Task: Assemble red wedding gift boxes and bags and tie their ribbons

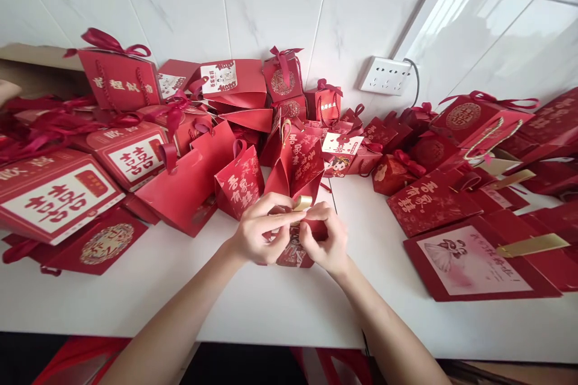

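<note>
Both of my hands meet over a small red gift box on the white counter. My left hand has its fingers closed on the box and pinches a gold ribbon at its top. My right hand is closed on the box's right side, fingers curled round it. Just behind my hands stand red paper bags with white script, and another upright red bag.
Several red gift boxes and bags crowd the counter: large flat ones with white labels at left, ribboned ones at the back, flat folded ones at right. A white wall socket sits on the tiled wall.
</note>
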`<state>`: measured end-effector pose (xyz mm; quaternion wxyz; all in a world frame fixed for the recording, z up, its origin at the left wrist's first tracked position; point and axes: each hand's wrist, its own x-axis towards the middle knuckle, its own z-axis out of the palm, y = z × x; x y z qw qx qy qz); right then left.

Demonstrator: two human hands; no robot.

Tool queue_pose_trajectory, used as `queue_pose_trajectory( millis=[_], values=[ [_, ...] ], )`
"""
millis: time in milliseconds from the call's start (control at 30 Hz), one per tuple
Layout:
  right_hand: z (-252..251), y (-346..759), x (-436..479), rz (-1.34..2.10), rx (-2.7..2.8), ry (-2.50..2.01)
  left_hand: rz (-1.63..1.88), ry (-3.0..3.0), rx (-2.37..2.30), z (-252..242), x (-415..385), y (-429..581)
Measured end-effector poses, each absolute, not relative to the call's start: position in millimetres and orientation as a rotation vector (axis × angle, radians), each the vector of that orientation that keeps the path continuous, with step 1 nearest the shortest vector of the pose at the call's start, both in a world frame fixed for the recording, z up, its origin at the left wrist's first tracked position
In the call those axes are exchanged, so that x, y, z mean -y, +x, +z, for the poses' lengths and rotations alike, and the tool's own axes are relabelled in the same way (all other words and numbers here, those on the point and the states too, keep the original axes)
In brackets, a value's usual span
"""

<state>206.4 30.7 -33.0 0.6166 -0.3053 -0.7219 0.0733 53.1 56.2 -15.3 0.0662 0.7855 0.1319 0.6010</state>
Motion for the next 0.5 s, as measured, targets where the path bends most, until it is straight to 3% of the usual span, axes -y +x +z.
queue_pose_trajectory(
  millis=[500],
  values=[
    [-33.3, 205.1, -31.7, 0.143, 1.654, -0.697, 1.810, 2.382, -0.405, -16.0, -56.6, 51.8]
  ],
)
